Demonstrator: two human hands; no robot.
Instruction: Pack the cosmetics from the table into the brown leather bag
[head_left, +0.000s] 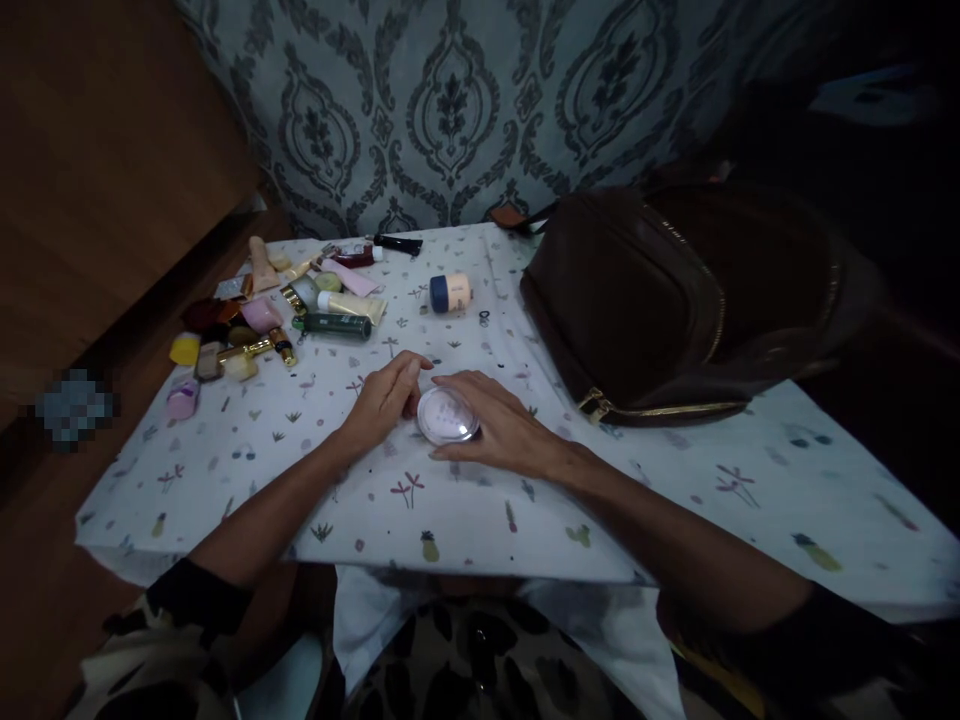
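Round container point(448, 416) with a shiny, see-through top sits near the front middle of the table point(285, 500), between the two hands and in the right hand's hold. The right hand point(514, 425) comes from its right side, fingers along the far edge and thumb along the near edge, opened just wide enough to span it. The left hand point(382, 400) lies just left of it, fingers loosely curled in; whether the fingertips touch the container or hold anything is hidden. Being round, the container shows no long axis; its face points up toward the wearer. Whether its base rests on the cloth cannot be told. Beyond it, a blue-and-cream bottle point(450, 293) lies on its side, long axis running left to right, well apart from a brown bag point(637, 310) on the right.
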